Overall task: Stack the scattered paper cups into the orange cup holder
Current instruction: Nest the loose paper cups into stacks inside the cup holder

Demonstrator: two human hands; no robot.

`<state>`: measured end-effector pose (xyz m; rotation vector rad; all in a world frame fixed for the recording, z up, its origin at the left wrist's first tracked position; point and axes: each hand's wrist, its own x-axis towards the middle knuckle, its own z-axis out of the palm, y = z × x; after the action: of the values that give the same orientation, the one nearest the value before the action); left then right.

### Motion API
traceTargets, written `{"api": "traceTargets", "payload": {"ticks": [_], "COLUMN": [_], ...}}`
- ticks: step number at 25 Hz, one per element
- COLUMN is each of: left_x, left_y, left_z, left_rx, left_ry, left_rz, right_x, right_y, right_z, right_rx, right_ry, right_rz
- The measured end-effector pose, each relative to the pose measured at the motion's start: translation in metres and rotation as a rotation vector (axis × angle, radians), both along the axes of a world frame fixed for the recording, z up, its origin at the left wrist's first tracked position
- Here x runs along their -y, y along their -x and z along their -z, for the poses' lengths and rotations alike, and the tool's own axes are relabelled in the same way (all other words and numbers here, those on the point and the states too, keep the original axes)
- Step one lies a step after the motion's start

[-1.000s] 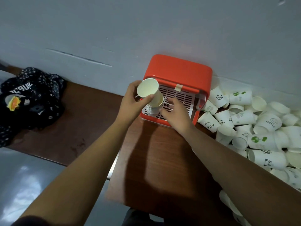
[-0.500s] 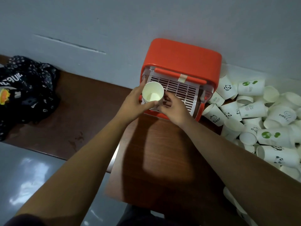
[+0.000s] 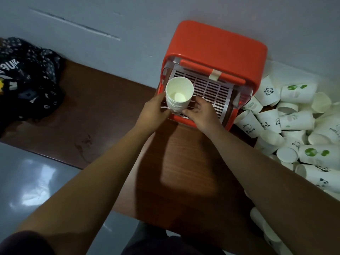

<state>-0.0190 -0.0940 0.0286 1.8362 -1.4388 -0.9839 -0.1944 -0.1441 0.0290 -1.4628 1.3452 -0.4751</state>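
An orange cup holder [image 3: 219, 46] with a white slotted tray stands against the wall on the wooden table. A stack of nested white paper cups [image 3: 178, 94] stands upright at the tray's front left corner, mouth facing up. My left hand [image 3: 156, 113] grips the stack's left side near its base. My right hand [image 3: 200, 113] holds the stack's lower right side with curled fingers, resting on the tray's front edge. Several loose paper cups [image 3: 294, 122] with panda and green prints lie heaped to the right of the holder.
A dark patterned bag [image 3: 24, 78] lies at the far left on the wooden table [image 3: 184, 172]. The grey wall runs right behind the holder. A glossy grey floor shows at lower left. More cups [image 3: 266, 230] lie along the table's right edge.
The stack has come down from a tilted hold above the tray and now stands upright on it. My right hand has closed in on the stack's base. The view has shifted closer.
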Motion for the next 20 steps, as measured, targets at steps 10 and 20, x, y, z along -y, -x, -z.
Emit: {"api": "traceTargets", "payload": {"ticks": [10, 20], "left_x": [0.057, 0.072], "left_y": [0.021, 0.03], "left_z": [0.015, 0.022], "left_rx": [-0.124, -0.086], "left_ry": [0.068, 0.073], "left_rz": [-0.212, -0.322], "right_x": [0.053, 0.065], "right_y": [-0.013, -0.036], "right_z": [0.026, 0.036], "right_rx": [-0.043, -0.027], "right_ry": [0.172, 0.247], "right_rz": [0.141, 0.218]}}
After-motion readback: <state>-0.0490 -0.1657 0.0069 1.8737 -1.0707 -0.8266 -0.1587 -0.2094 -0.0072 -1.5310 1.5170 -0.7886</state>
